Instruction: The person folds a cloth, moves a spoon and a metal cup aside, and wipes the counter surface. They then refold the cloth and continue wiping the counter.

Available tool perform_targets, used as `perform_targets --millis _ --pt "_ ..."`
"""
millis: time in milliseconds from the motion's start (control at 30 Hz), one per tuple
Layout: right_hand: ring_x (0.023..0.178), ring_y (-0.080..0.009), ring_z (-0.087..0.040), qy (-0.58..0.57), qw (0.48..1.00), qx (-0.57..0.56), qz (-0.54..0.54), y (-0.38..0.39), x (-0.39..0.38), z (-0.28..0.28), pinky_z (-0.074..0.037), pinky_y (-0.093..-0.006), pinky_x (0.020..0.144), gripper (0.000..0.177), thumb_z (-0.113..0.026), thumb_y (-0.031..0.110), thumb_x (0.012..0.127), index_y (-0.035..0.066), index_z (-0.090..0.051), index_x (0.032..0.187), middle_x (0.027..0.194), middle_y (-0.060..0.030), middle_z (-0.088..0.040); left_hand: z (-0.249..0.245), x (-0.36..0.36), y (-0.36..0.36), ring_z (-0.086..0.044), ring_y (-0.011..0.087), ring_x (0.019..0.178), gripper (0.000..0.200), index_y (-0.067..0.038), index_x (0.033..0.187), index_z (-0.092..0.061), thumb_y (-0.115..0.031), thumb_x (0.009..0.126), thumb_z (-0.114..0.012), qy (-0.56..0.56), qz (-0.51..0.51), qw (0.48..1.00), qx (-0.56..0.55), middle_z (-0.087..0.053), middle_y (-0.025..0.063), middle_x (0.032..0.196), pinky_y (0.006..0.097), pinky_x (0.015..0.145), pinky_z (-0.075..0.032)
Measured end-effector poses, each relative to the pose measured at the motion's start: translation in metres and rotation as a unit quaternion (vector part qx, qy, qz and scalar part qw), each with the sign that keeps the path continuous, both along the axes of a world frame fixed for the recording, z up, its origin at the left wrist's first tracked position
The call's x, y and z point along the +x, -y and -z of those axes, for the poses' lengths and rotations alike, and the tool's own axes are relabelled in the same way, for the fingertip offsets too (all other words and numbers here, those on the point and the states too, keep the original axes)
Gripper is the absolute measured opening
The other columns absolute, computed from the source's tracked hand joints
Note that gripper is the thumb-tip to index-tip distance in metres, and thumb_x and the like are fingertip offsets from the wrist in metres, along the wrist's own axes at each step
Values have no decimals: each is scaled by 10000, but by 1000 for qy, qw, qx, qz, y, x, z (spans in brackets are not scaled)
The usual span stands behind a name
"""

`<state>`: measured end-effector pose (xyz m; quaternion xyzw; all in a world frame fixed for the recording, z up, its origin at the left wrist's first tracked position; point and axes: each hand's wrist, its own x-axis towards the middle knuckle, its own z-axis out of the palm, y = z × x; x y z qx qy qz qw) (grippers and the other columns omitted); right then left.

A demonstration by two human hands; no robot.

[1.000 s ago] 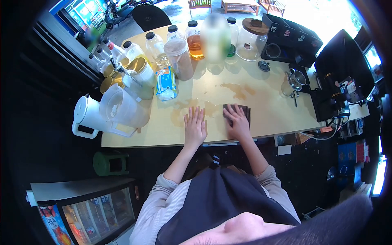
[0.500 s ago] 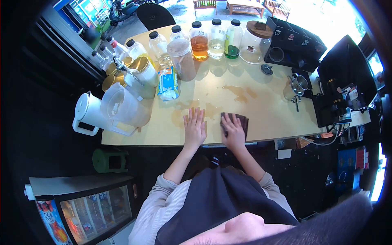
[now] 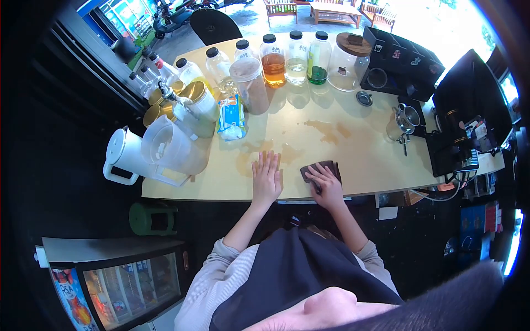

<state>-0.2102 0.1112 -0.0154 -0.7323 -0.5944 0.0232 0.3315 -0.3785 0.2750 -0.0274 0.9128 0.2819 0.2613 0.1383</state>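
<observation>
My left hand [image 3: 268, 179] lies flat on the wooden table [image 3: 364, 165] near its front edge, fingers stretched out and holding nothing. Its fingertips reach the edge of a brownish wet patch [image 3: 248, 160]. To the right, my right hand [image 3: 328, 186] presses on a folded dark brown cloth [image 3: 333, 167], its fingers across the top and its thumb at the near side. Part of the cloth is hidden under the hand. Farther back on the tabletop is another brown spill [image 3: 328, 131], apart from both hands.
A wipes pack [image 3: 232, 118], a pitcher [image 3: 171, 146] and a white kettle [image 3: 122, 157] stand left. Bottles, including an amber one [image 3: 274, 66], a tub [image 3: 251, 85] and a lidded glass jar [image 3: 348, 69] line the back. A metal jigger [image 3: 407, 117] and black equipment [image 3: 464, 110] are right.
My right hand and the cloth have shifted slightly to the right, and its fingers now point more to the left. My left hand stays flat in nearly the same place. The view has tilted slightly.
</observation>
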Motion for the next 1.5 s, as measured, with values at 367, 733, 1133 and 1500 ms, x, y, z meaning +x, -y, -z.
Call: perform_targets --millis 367,733,1133,1500 --pt "1371 -314 -466 28 994 4 -107 -26 -38 2 -347 -469 1163 477 -678 180 759 72 -668 1223 1399 -91 -581 4 -3 -4 -181 403 1505 522 -105 1522 -386 -243 1019 -377 15 -17 1000 -16 -320 171 1589 605 1186 -130" --pt "1375 -327 -462 0 1000 -5 15 -18 -23 -4 -341 -474 1164 418 -636 98 829 90 -668 1245 1405 -105 -580 -1 -4 -2 -181 412 1502 517 -94 1518 -390 -250 1026 -363 14 15 999 -24 -323 174 1587 607 1185 -133" --pt "1390 -263 -450 -29 1000 1 -10 -16 -35 -7 -331 -457 1180 652 -687 -3 676 103 -594 1313 1427 -98 -555 -3 -18 -12 -207 403 1499 502 -78 1514 -395 -232 1039 -346 98 56 989 -97 -386 142 1562 591 1187 -144" --pt "1155 -348 -577 -57 962 106 247 -23 -39 -10 -490 -416 965 362 -637 -25 816 112 -687 1147 1205 -154 -612 -16 -58 -57 -213 392 1501 499 -97 1524 -385 -251 1055 -306 93 45 990 -91 -399 122 1562 565 1199 -129"
